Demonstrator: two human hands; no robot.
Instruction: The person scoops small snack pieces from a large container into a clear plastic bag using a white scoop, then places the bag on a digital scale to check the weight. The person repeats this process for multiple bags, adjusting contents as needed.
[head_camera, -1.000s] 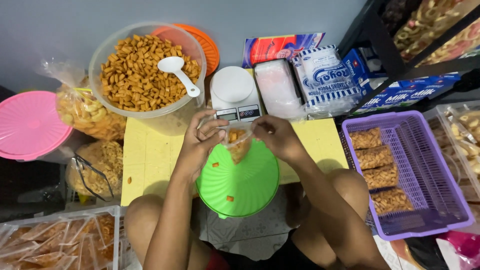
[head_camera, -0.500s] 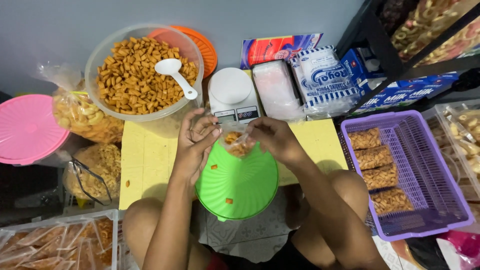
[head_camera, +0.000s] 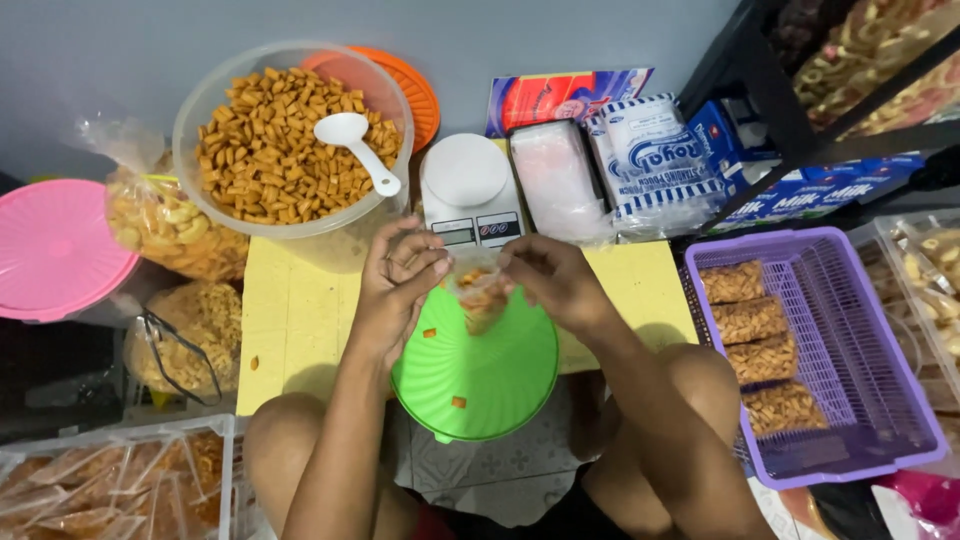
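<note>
bag: small clear snack bag (head_camera: 482, 296) hangs upright, long axis vertical, mouth up, over the green lid (head_camera: 478, 385) on the yellow desk (head_camera: 300, 320)
left hand (head_camera: 398, 290): pinching bag's top edge
right hand (head_camera: 550, 280): pinching the other side
change: bag and hands pretty much same spot as half a second ago, in front of the scale (head_camera: 468, 192)

Plain grey-blue wall (head_camera: 150, 40), pale patterned floor tiles (head_camera: 480, 470), perhaps dark shelving (head_camera: 770, 90) at right

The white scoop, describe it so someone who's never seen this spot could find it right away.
Start at the big clear bowl of golden snack pieces at the yellow table's back left. The white scoop lies on top of the pieces, the only white, smooth thing among them.
</note>
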